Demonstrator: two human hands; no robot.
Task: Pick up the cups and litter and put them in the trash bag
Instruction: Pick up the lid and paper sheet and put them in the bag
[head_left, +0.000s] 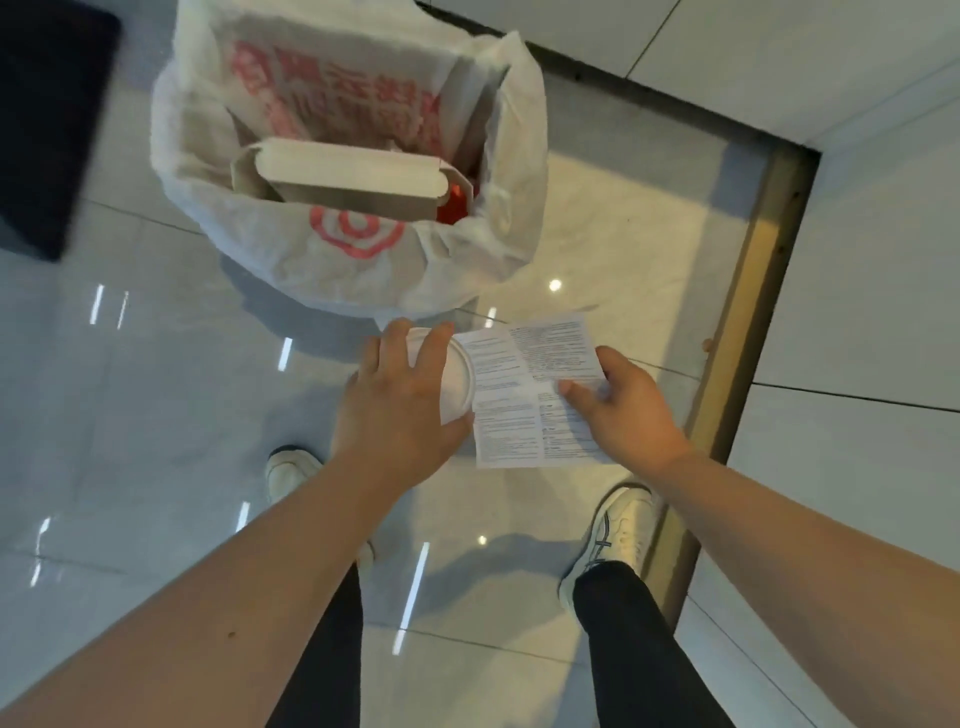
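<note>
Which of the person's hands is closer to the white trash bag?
Left. The left hand, gripping a white cup, is just below the trash bag; the right hand, holding a printed leaflet, sits further right.

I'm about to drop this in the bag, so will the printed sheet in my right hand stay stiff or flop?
Probably floppy: the sheet is thin, creased paper, bending where the right hand pinches it. Likely very light, so it may flutter rather than fall straight into the bag.
</note>
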